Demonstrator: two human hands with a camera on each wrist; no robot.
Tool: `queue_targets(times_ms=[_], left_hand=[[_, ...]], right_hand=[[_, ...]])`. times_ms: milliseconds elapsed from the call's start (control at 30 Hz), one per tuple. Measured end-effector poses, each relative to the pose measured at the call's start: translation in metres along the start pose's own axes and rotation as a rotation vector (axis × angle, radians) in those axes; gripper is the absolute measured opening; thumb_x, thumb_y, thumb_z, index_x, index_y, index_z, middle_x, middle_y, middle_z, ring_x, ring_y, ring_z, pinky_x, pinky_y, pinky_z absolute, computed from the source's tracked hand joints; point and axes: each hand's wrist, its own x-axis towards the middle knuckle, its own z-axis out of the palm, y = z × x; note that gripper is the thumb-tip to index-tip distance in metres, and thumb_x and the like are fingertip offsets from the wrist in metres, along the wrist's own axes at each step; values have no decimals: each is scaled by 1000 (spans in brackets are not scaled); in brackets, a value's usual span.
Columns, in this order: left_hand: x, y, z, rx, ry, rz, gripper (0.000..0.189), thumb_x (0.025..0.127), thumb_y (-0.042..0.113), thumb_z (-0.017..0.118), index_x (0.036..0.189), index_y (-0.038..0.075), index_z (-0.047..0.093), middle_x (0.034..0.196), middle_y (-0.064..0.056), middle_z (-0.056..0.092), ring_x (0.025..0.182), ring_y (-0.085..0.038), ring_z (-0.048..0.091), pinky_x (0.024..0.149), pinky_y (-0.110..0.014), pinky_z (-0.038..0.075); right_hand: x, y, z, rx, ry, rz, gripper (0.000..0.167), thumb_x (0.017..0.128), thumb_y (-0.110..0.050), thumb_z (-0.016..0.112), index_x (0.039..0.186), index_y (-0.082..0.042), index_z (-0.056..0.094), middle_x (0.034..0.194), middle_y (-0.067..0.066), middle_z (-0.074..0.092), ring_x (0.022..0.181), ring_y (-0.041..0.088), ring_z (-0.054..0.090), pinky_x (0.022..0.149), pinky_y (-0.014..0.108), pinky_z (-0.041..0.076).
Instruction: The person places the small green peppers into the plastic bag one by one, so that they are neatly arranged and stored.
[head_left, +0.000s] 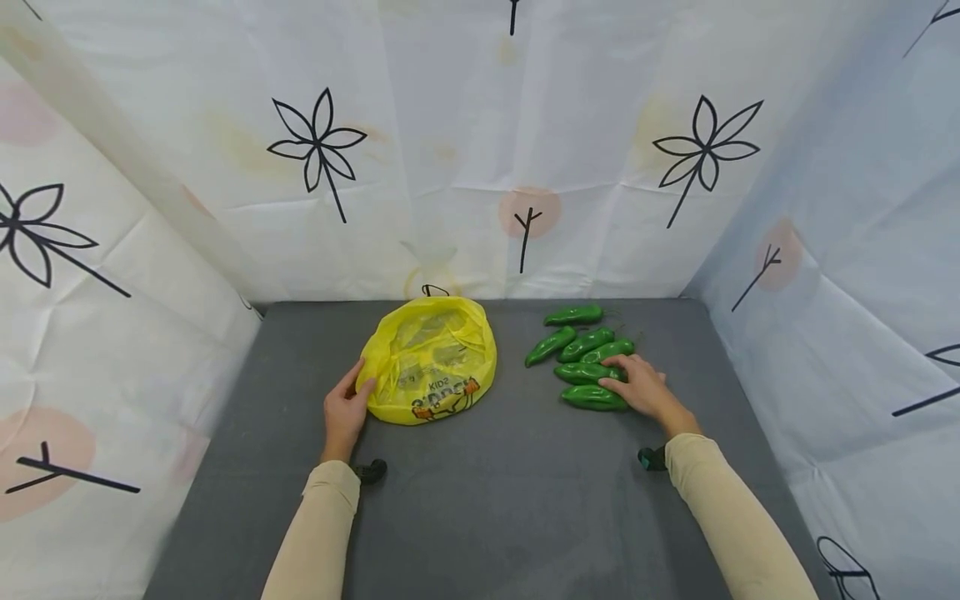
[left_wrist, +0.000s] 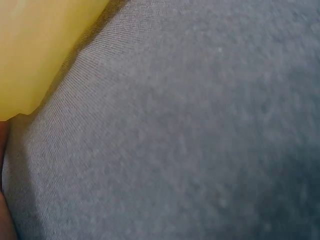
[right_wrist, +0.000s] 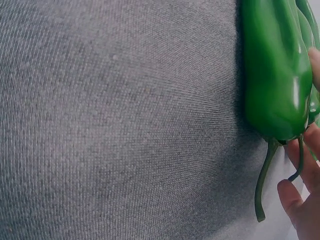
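Observation:
A yellow plastic bag with printed lettering lies spread in a rounded shape, its mouth wide. My left hand holds its left edge, thumb on the near side and fingers along the outside. In the left wrist view only a corner of the bag shows. Several green peppers lie to the right of the bag. My right hand reaches over the near ones, thumb and fingers pinching the stem end of one pepper. Nearest me lies another pepper, whose stem shows close up in the right wrist view.
A dark grey cloth-covered table lies beneath everything. White fabric walls printed with plants enclose it at the back and both sides. A dark wrist device sits by the left cuff, another device by the right cuff.

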Motion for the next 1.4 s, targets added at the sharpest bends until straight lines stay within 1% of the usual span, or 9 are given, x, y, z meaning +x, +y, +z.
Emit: queue_targets(times_ms=[67, 167, 300, 400, 467, 800, 1233, 1333, 1400], left_hand=[[0, -2, 1, -46, 11, -2, 50, 96, 37, 71, 145, 31, 59, 153, -3, 55, 140, -22, 52, 92, -1, 40], [1, -3, 1, -104, 21, -27, 51, 95, 36, 72, 144, 30, 59, 153, 1, 55, 144, -18, 48, 100, -2, 40], [3, -1, 1, -115, 15, -88, 51, 97, 31, 71, 146, 28, 57, 155, 3, 53, 147, -16, 44, 116, -20, 39], [4, 2, 1, -104, 0, -125, 52, 98, 27, 69, 148, 24, 55, 156, 1, 51, 149, -17, 43, 121, -35, 36], [4, 4, 0, -103, -6, -134, 52, 99, 25, 69, 149, 23, 54, 157, 0, 50, 149, -19, 42, 122, -40, 35], [1, 2, 1, -91, 14, -89, 52, 95, 41, 71, 144, 30, 59, 154, 3, 54, 147, -17, 46, 121, -42, 37], [4, -1, 2, -70, 32, -90, 52, 95, 43, 70, 144, 28, 59, 153, 2, 55, 145, -18, 47, 121, -43, 37], [4, -1, 2, -63, 36, -96, 52, 95, 43, 70, 144, 28, 60, 153, 2, 56, 145, -18, 47, 121, -42, 38], [3, 0, 2, -56, 36, -104, 52, 95, 43, 70, 144, 29, 59, 153, 3, 56, 145, -17, 47, 121, -42, 38]], right_hand=[[1, 1, 1, 8, 0, -2, 46, 102, -34, 63, 139, -9, 59, 133, 24, 58, 119, 45, 55, 94, 70, 30], [1, 2, 2, 27, -3, 3, 44, 102, -31, 62, 140, -9, 59, 139, 23, 58, 123, 46, 55, 99, 72, 29], [1, 2, 2, 54, -5, 3, 42, 103, -27, 61, 139, -7, 58, 141, 23, 58, 125, 46, 56, 103, 69, 36], [1, 3, 3, 81, 4, 6, 40, 103, -26, 61, 137, -5, 59, 140, 24, 58, 125, 46, 57, 102, 64, 44], [1, 3, 4, 95, 9, 7, 39, 102, -25, 62, 136, -5, 60, 138, 24, 58, 124, 45, 57, 101, 61, 47], [0, 3, -3, 63, 19, -28, 42, 100, -25, 66, 135, -2, 65, 118, 19, 61, 100, 31, 57, 85, 50, 47], [-2, -5, -25, 37, 14, -59, 41, 101, -25, 65, 137, -5, 64, 120, 18, 61, 116, 42, 59, 94, 59, 49], [-1, -9, -29, 36, 19, -57, 42, 101, -27, 64, 138, -5, 64, 112, 15, 61, 102, 35, 59, 85, 50, 50], [0, -12, -31, 37, 25, -62, 43, 101, -28, 65, 138, -6, 64, 106, 13, 60, 91, 28, 54, 78, 43, 45]])
